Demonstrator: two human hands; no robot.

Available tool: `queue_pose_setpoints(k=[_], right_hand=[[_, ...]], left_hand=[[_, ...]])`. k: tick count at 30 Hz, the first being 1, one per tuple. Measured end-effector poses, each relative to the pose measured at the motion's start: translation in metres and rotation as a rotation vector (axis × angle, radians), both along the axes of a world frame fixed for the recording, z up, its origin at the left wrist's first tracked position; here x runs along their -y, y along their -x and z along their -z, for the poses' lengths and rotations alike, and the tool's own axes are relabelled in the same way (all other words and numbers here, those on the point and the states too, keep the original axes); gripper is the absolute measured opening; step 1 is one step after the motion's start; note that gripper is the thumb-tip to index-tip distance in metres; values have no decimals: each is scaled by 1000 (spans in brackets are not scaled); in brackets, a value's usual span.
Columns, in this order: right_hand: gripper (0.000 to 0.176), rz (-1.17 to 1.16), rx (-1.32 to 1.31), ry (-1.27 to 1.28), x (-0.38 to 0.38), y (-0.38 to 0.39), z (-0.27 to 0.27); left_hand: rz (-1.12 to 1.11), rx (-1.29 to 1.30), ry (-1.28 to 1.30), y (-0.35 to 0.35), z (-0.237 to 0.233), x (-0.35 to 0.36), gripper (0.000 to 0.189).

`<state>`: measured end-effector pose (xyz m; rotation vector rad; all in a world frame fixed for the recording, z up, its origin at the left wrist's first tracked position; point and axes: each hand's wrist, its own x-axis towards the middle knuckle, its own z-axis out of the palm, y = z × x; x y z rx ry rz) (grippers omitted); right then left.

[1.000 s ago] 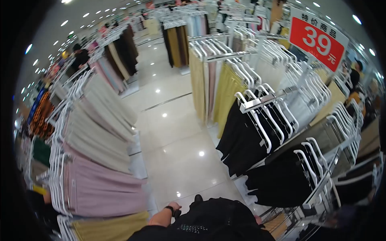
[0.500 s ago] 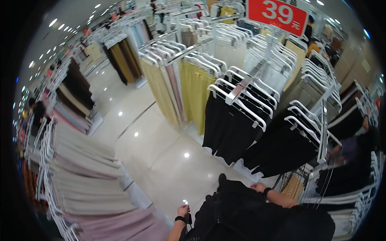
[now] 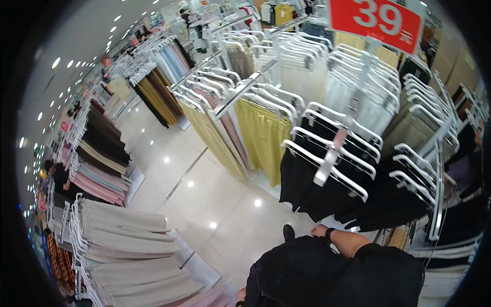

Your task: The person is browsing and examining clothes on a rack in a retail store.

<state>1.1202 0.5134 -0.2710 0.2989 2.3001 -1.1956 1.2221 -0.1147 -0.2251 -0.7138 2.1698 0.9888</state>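
My right hand (image 3: pixel 319 231) hangs low at the front of my body, its fingers curled in and nothing visible in them. A black band circles that wrist. Nearest to it are black trousers (image 3: pixel 312 184) on white hangers (image 3: pixel 327 169), apart from the hand. Only a sliver of my left hand (image 3: pixel 242 294) shows at the bottom edge, beside my black clothing; its fingers are hidden. Pink trousers (image 3: pixel 215 295) hang to the left of it.
Racks of trousers line both sides of a shiny tiled aisle (image 3: pixel 225 204). Yellow-green trousers (image 3: pixel 262 133) hang ahead. A red sale sign (image 3: pixel 377 23) stands above the right rack. Beige trousers (image 3: pixel 128 225) hang at left. A person (image 3: pixel 60 176) in dark clothes is far left.
My view has shifted, and the racks sit differently in it. My left hand has dropped mostly behind my clothing and out of view. My right hand has swung slightly forward.
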Motion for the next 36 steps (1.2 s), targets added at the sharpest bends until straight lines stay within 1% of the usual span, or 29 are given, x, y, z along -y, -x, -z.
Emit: queue_pose_setpoints(k=[1, 2, 4, 5, 6, 7, 9, 10, 11, 12, 13, 14, 16, 17, 18, 19, 20, 21, 22, 23, 24, 26, 28, 30, 32, 34, 36], right_hand=[[42, 145, 168, 138, 8, 22, -31], [42, 41, 130, 39, 10, 47, -43], [41, -7, 61, 98, 4, 78, -33], [41, 139, 114, 199, 4, 85, -20], [41, 288, 166, 290, -3, 89, -8], [41, 214, 175, 299, -14, 95, 1], [37, 289, 249, 331, -18, 96, 8], [35, 347, 276, 339, -19, 90, 8], [33, 320, 279, 287, -19, 87, 2], [29, 326, 240, 179, -16, 81, -12], [29, 293, 255, 115, -15, 77, -20], [30, 269, 265, 58, -17, 75, -22], [31, 601, 200, 309, -23, 40, 32], [24, 882, 171, 459, -5, 31, 27], [16, 884, 221, 674, 4, 31, 7], [14, 986, 269, 549, 26, 37, -7], [13, 1084, 332, 419, 56, 40, -34], [14, 1057, 297, 582, 71, 37, -37], [22, 349, -244, 305, 66, 12, 46], [25, 613, -6, 338, 87, 35, 14], [29, 876, 244, 374, 118, 65, -29], [36, 998, 179, 301, 151, 122, -99], [36, 1027, 24, 315, 164, 173, -151], [35, 937, -194, 200, 166, 223, -208], [33, 936, -420, 211, 163, 280, -284], [30, 856, -660, -58, 153, 333, -382], [28, 839, -826, -365, 129, 373, -469]], left_hand=[[429, -91, 82, 12, -3, 9, 54], [858, -188, 166, 26, -2, 9, 51], [449, 34, 133, 56, 4, 10, 45], [234, 109, 135, 71, 6, 10, 42], [61, 93, 64, 92, 8, 12, 40], [-77, 68, -39, 116, -2, 7, 39], [-223, 48, -159, 168, -27, -10, 36], [-252, 49, -186, 191, -35, -19, 35], [-278, 57, -226, 212, -36, -26, 35], [-301, 60, -263, 237, -25, -25, 36], [-228, 94, -279, 262, -11, -20, 37], [-148, 91, -282, 287, -14, -20, 38], [140, 105, -166, 347, -22, -20, 37], [174, 105, -166, 378, -24, -14, 37], [254, 79, -129, 407, -24, -4, 37], [331, 43, -104, 440, -20, -3, 36], [417, 64, -81, 478, 2, 9, 37], [246, 87, -251, 511, 24, 22, 36], [157, 50, -303, 543, 13, 21, 34], [131, 32, -273, 574, 7, 21, 32], [194, 19, -292, 608, 29, 35, 32], [315, 13, -189, 659, 25, 42, 31], [347, 37, -210, 705, 23, 45, 31], [428, 10, -161, 740, 16, 42, 31], [491, -29, -115, 768, 4, 36, 31], [394, -20, -245, 778, -3, 25, 31], [355, 8, -260, 776, -10, 16, 33]])
